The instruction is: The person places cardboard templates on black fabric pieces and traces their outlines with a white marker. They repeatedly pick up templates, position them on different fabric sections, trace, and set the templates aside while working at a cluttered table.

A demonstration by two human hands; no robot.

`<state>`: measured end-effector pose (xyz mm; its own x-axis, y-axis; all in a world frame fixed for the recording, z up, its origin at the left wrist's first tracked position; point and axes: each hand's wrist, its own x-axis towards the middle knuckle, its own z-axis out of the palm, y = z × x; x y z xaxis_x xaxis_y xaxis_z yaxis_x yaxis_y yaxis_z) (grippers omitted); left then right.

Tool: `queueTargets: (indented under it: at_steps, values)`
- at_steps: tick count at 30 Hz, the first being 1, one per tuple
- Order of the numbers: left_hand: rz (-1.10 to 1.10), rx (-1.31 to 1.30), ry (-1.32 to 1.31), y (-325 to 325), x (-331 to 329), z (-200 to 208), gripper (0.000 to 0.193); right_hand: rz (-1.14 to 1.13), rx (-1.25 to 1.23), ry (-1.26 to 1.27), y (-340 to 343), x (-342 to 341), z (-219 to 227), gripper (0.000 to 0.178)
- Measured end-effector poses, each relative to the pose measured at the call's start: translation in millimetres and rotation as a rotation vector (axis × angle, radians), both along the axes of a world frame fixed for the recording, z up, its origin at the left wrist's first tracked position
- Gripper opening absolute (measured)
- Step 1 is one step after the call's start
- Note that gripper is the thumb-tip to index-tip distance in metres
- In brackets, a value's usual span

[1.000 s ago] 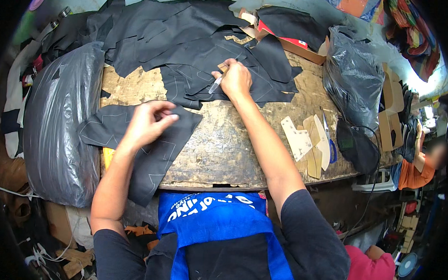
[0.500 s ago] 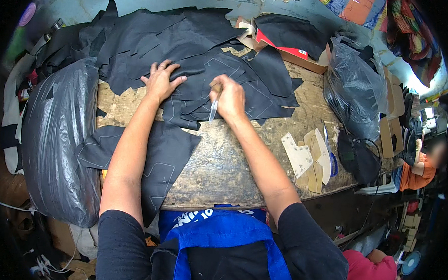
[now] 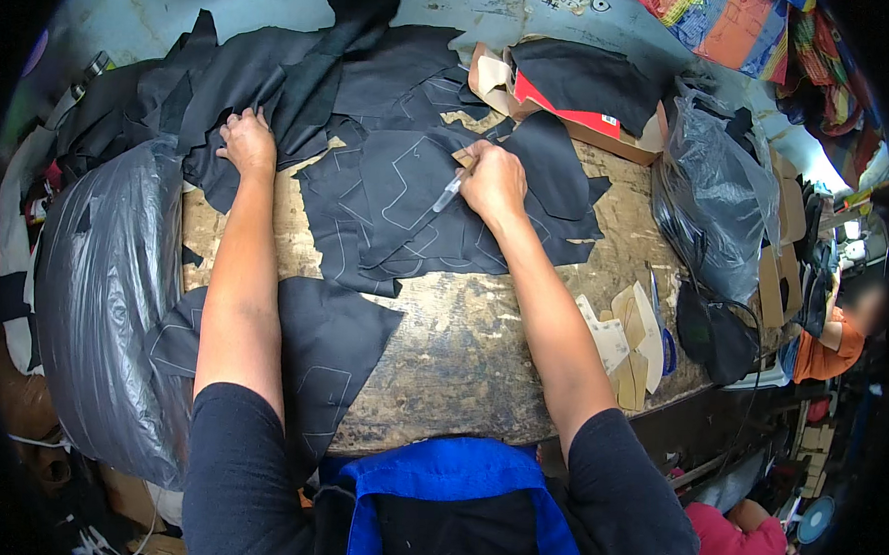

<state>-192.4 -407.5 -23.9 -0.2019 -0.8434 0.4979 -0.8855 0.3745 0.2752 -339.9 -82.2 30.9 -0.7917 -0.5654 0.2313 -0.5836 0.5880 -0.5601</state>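
On the worktable point(image 3: 440, 377), my left hand point(image 3: 249, 145) is at the near edge of a black leather sheet point(image 3: 299, 93), its fingers bent into the material. That sheet is bunched, with one fold standing up at the back. My right hand point(image 3: 496, 184) is closed around a pale silver pen point(image 3: 447, 194), its lower end pointing down and left; a small tan bit shows by the fingers. Beneath it lie overlapping black leather pieces point(image 3: 394, 181) with pale outlines drawn on them. Another outlined black piece point(image 3: 328, 337) lies partly under my left forearm.
Tan and white card templates point(image 3: 635, 335) lie beside blue-handled scissors point(image 3: 668, 352) at the right. A red-and-brown box point(image 3: 595, 132) stands at the back. Filled plastic bags flank the table, a grey one point(image 3: 116, 303) left and a clear one point(image 3: 721, 190) right. A person in orange point(image 3: 820, 348) is farther right.
My left hand has moved left, and the large black sheet has been drawn back and bunched, baring outlined pieces and some tabletop. My right hand has shifted right with the pen.
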Motion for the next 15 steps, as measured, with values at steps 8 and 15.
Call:
queueTargets:
  at_steps: [8, 15]
  values:
    - [0.008, 0.423, -0.083, 31.0, 23.2, 71.3, 0.057, 0.179, -0.284, -0.542, 78.6, 13.3, 20.7, 0.007]
    - [-0.838, 0.409, 0.24, 170.8, 56.7, 90.6, 0.102, 0.573, -0.448, -0.752, 128.7, 37.1, 91.1, 0.015]
